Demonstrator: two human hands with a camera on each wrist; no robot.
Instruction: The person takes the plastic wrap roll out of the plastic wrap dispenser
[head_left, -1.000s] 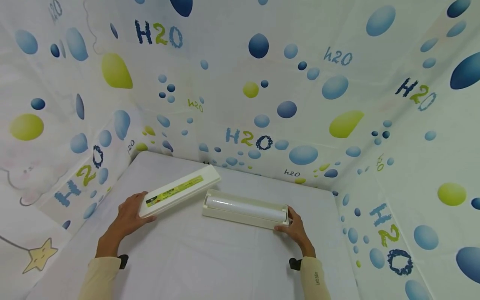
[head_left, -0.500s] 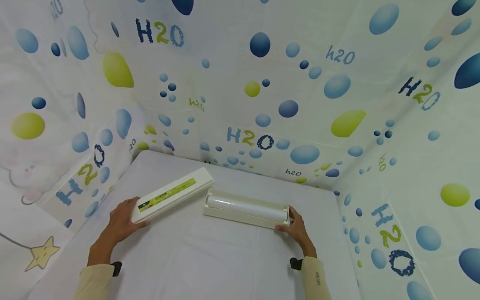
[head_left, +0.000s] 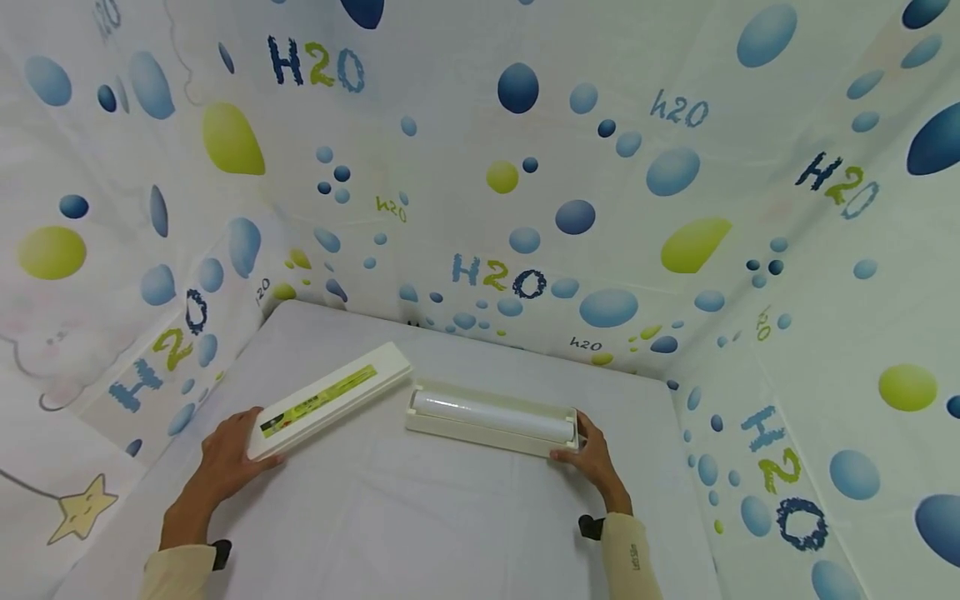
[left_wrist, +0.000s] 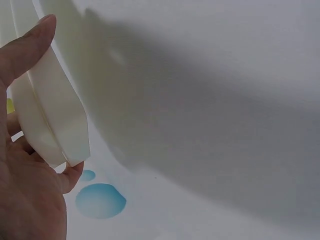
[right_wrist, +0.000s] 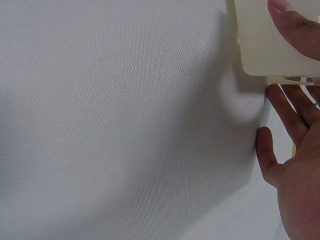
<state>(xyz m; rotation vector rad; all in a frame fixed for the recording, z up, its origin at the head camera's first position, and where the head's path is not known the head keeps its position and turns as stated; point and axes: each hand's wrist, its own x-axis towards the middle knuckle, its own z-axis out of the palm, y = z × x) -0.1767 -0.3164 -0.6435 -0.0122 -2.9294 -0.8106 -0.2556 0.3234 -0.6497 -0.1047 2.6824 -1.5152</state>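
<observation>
A long cream lid with a green-yellow label slants up to the right in the head view. My left hand grips its lower left end, thumb on the near side and fingers on the far side. Right of the lid lies a matching cream dispenser base, with a shiny roll of clear film in its open trough. At the base's right end, my right hand holds it, thumb against the front wall and fingers around the end, partly hidden.
A table with a white cloth lies under both hands. White curtains printed with blue and green drops enclose it at the back and on both sides. The lid's far end lies close to the base's left end.
My left hand has moved the lid left and a little toward me, widening the distance from the base's middle. The right hand and the base stay in place.
</observation>
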